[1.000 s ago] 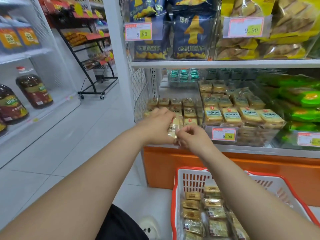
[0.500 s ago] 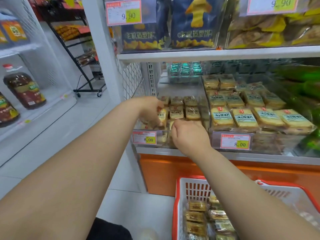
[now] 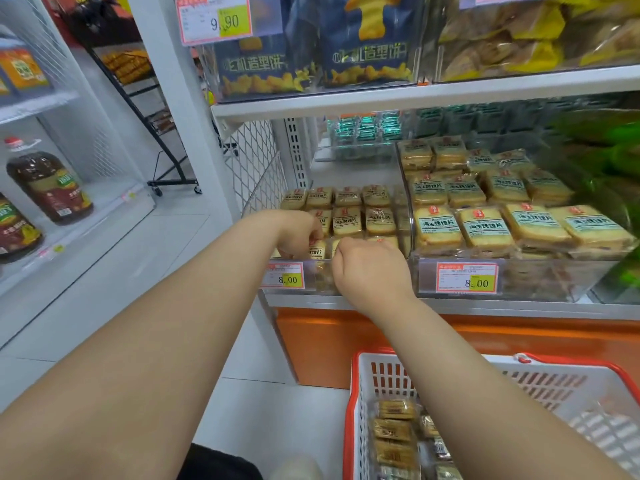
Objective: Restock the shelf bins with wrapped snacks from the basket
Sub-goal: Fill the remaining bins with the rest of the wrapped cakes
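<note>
Grip status: left hand [image 3: 299, 237] had fingers curled down onto a wrapped snack [image 3: 317, 250] in the front row of the left bin [image 3: 313, 275], apparently pinching it. Right hand [image 3: 369, 268] sat at the same bin's front edge, back of hand to camera, fingers curled under and hidden; can't tell whether it held anything. Hands were nearly touching, left at 9 o'clock of right.

Left bin: clear plastic, on the lower shelf [image 3: 450, 306], with small tan snack packs [image 3: 346, 221] in neat rows, label side up. Rear part of the bin was bare. Price tag [image 3: 284, 276] reading 8.00 on its front.

Right bin [image 3: 519, 282]: at 3 o'clock of the left bin, walls touching. Fuller, with larger tan packs with pale green labels [image 3: 485, 228] stacked in layers. Its own 8.00 tag [image 3: 467, 278].

Behind, at 12 o'clock: small teal-wrapped items [image 3: 367, 128] in another clear bin.

Upper shelf [image 3: 415, 95]: dark blue snack bags [image 3: 367, 46] in a clear bin, 9.90 tag [image 3: 218, 19], yellow bags [image 3: 540, 39] beside.

Basket [image 3: 360, 393]: red rim, white slatted walls, at 6 o'clock below the right forearm. Wrapped snacks [image 3: 394, 431] piled loosely at its left side.

Oil bottles [image 3: 48, 185] on a shelf at 9 o'clock.
</note>
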The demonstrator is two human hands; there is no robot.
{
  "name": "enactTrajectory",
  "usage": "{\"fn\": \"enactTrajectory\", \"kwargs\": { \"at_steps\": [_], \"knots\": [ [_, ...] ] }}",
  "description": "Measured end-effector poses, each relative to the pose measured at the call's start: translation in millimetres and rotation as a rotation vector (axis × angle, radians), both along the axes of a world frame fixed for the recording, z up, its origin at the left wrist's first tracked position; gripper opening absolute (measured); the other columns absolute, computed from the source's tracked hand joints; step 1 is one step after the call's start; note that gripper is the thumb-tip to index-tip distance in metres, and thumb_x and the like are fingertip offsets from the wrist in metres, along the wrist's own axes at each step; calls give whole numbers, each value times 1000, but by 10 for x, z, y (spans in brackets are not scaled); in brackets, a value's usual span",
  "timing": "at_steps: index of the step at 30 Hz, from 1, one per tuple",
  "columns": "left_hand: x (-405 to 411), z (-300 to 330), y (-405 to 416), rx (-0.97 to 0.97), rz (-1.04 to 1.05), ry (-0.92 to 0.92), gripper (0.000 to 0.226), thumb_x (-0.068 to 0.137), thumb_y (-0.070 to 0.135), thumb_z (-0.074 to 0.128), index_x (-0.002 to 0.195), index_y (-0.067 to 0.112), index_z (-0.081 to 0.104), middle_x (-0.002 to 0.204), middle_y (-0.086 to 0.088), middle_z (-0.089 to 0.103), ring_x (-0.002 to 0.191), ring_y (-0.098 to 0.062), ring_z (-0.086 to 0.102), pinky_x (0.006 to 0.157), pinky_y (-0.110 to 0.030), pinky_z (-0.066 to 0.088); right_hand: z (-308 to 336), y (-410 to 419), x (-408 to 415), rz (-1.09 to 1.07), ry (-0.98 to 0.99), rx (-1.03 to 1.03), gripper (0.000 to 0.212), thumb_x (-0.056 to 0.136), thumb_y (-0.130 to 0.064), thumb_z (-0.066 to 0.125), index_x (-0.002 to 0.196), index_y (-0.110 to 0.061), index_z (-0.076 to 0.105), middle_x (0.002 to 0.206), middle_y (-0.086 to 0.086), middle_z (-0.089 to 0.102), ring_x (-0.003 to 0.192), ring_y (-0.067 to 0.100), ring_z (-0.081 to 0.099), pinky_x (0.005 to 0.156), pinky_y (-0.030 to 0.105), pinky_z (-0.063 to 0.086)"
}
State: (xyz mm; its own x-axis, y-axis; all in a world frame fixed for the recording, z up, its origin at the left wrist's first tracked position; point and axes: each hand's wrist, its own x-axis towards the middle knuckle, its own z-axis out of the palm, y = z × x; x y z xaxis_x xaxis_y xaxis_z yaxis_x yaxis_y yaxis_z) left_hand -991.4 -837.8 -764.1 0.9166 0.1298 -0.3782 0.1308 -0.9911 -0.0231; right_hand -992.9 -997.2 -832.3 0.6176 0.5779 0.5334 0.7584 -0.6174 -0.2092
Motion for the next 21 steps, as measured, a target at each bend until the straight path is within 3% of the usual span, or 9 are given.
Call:
{"fn": "enactTrajectory", "kwargs": {
  "at_steps": [3, 6, 10, 14, 18, 21],
  "knots": [
    [-8, -68, -12, -24, -80, -79, 47, 82, 22, 74, 126, 18, 59, 89, 6, 52, 86, -17, 48, 69, -27, 36, 8, 9, 0, -30, 23, -29, 42, 82, -27, 27, 83, -8, 64, 78, 12, 68, 73, 34, 62, 72, 37, 37],
    [-22, -132, 0, -85, -72, -148, 54, 84, 11, 70, 135, 20, 56, 118, 1, 60, 99, -14, 48, 83, -25, 37, 26, 13, -32, -33, -47, -6, 45, 79, -30, 28, 67, -6, 64, 58, 11, 62, 53, 30, 59, 61, 34, 43],
    [-105, -196, 69, -311, 30, -213, 54, 89, 18, 70, 140, 18, 51, 140, 2, 54, 125, -14, 50, 102, -23, 34, 9, -8, -24, -23, 41, -56, 28, 95, -21, 39, 90, -9, 64, 84, 9, 68, 79, 33, 61, 78, 38, 38],
    [-227, -162, -2, -444, 155, -250, 45, 102, 12, 43, 146, 12, 37, 150, -10, 40, 134, -25, 43, 107, -33, 35, 38, -69, -107, 11, 142, 124, 21, 95, -22, 46, 94, -12, 65, 87, 5, 67, 83, 27, 58, 80, 36, 42],
    [-349, -127, -130, -351, 178, -248, 44, 104, 20, 35, 147, 14, 31, 152, -14, 32, 136, -27, 37, 110, -37, 30, 60, -306, -390, 88, 372, 403, 17, 95, -20, 52, 106, -17, 64, 108, -3, 63, 102, 11, 51, 83, 28, 42],
    [-491, -114, -244, -255, 190, -294, 43, 106, 29, 30, 145, 13, 35, 148, -15, 39, 133, -30, 40, 110, -44, 33, -21, -577, -634, 42, 406, 449, 11, 95, -19, 53, 100, -21, 62, 105, -9, 60, 101, 6, 53, 82, 24, 44]
  ]
}}
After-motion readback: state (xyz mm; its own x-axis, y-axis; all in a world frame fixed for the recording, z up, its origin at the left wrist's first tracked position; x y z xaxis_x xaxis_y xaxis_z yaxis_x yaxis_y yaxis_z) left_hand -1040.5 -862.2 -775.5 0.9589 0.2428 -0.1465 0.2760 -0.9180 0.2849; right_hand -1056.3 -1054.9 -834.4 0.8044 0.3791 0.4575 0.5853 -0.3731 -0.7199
